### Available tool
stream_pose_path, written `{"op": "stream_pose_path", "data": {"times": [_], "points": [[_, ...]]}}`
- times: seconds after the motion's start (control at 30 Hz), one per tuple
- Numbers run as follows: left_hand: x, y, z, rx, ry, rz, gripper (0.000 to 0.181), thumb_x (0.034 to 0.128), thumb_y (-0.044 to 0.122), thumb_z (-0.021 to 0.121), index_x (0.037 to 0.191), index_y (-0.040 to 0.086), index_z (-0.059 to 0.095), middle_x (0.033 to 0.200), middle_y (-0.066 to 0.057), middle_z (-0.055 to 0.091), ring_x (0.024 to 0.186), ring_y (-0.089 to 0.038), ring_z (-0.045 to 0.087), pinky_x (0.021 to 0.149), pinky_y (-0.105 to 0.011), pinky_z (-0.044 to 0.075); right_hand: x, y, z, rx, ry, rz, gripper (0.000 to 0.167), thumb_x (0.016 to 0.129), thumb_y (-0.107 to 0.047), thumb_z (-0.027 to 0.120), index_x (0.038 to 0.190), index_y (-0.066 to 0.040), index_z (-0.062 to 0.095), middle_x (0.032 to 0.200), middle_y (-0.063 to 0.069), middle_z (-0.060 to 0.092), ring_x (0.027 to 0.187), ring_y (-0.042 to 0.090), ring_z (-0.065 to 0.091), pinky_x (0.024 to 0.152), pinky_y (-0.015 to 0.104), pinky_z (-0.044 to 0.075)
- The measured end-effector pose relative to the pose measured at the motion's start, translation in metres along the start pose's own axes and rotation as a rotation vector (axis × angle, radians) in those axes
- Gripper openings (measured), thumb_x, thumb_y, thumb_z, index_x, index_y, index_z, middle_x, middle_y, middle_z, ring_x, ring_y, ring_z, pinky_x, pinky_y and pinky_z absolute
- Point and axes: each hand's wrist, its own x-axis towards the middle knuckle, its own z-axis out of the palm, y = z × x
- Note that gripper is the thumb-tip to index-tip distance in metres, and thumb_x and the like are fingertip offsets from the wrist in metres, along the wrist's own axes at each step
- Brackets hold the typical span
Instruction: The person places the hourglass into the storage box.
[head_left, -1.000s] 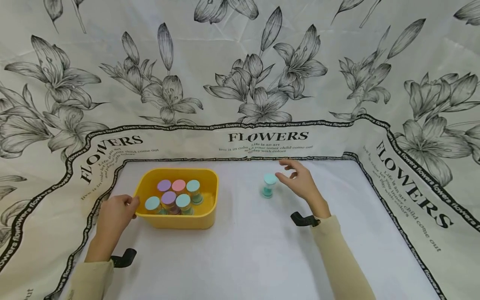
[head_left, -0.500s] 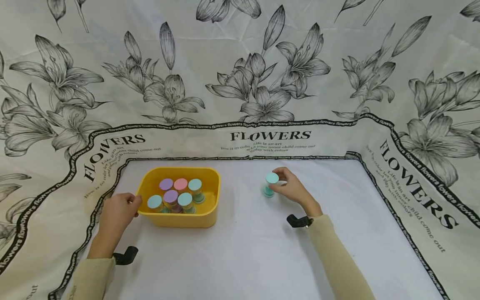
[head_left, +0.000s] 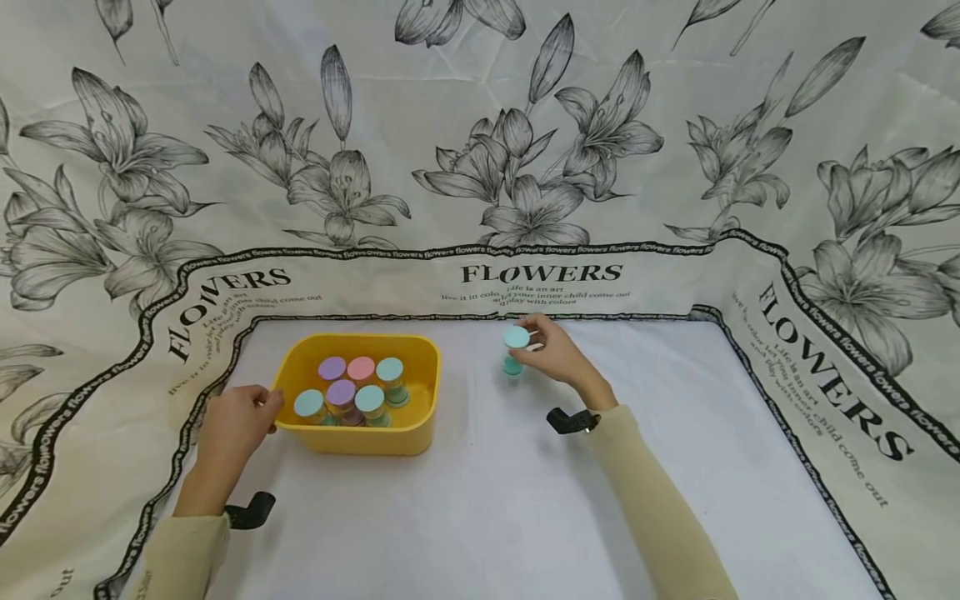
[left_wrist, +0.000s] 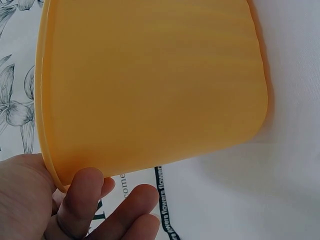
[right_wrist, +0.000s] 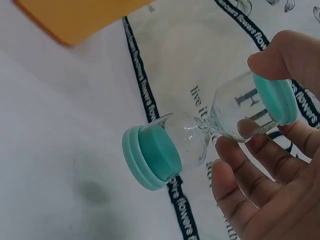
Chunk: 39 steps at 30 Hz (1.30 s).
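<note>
A sand timer (head_left: 516, 337) with pale teal caps and a clear, narrow-waisted glass is in my right hand (head_left: 561, 354). Thumb and fingers grip it near the upper cap, as the right wrist view shows; teal sand (right_wrist: 160, 151) lies at its lower end. The timer is off the cloth, its shadow apart from the lower cap. At the left, my left hand (head_left: 232, 427) pinches the rim of a yellow bin (head_left: 367, 443) at its near-left corner. Inside the bin stand several similar timers, with purple, light blue and pink caps (head_left: 362, 370).
White cloth (head_left: 480, 517) covers the table between and in front of the hands. Behind and at both sides rises a flower-printed fabric (head_left: 540, 287) with a black border. A black wrist camera mount (head_left: 572, 421) juts from the right wrist, another (head_left: 251, 511) from the left.
My right hand has closed round the teal-capped timer, lifted it and carried it left toward the bin. The left hand stays at the bin's rim.
</note>
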Motion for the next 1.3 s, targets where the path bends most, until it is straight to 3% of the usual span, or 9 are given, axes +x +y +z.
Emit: {"op": "stream_pose_path", "data": {"times": [0.23,0.57,0.77,1.03,1.3], "points": [[-0.001,0.001,-0.001,-0.002,0.013,0.009,0.040,0.1013,0.028,0.054,0.086,-0.004,0.073,0.059,-0.004,0.067,0.054,-0.021,0.051,0.048,-0.029,0.038,0.026,-0.044,0.014,0.020,-0.047,-0.123,0.047,0.088,-0.014,0.077,0.129,-0.007,0.056,0.122,0.012,0.062,0.105,0.026,0.063,0.093,0.041,0.055],[-0.002,0.001,0.000,-0.001,-0.001,0.003,0.039,0.1013,0.028,0.054,0.087,-0.004,0.073,0.060,-0.003,0.067,0.055,-0.021,0.051,0.048,-0.029,0.038,0.055,-0.105,0.031,0.098,-0.198,-0.237,0.045,0.088,-0.013,0.076,0.129,-0.006,0.056,0.122,0.011,0.061,0.104,0.024,0.063,0.093,0.038,0.057],[-0.001,0.001,0.002,0.001,-0.001,0.001,0.039,0.1014,0.028,0.054,0.088,-0.004,0.073,0.060,-0.004,0.067,0.056,-0.021,0.052,0.049,-0.030,0.039,0.077,-0.140,0.041,0.059,-0.406,-0.291,0.044,0.088,-0.014,0.076,0.128,-0.007,0.057,0.123,0.010,0.061,0.105,0.026,0.064,0.096,0.038,0.055],[0.000,0.001,0.002,0.001,-0.007,-0.007,0.039,0.1009,0.027,0.053,0.089,-0.004,0.073,0.060,-0.004,0.066,0.056,-0.021,0.053,0.050,-0.030,0.039,0.095,-0.165,0.057,-0.009,-0.732,-0.250,0.045,0.086,-0.012,0.078,0.128,-0.006,0.060,0.123,0.011,0.064,0.106,0.029,0.067,0.095,0.038,0.057],[0.000,0.002,0.001,0.002,-0.006,-0.007,0.039,0.1012,0.027,0.053,0.089,-0.005,0.073,0.060,-0.004,0.066,0.055,-0.021,0.053,0.049,-0.030,0.040,0.099,-0.168,0.077,-0.045,-0.894,-0.212,0.046,0.084,-0.013,0.081,0.127,-0.010,0.064,0.123,0.007,0.066,0.106,0.026,0.066,0.097,0.034,0.056]]}}
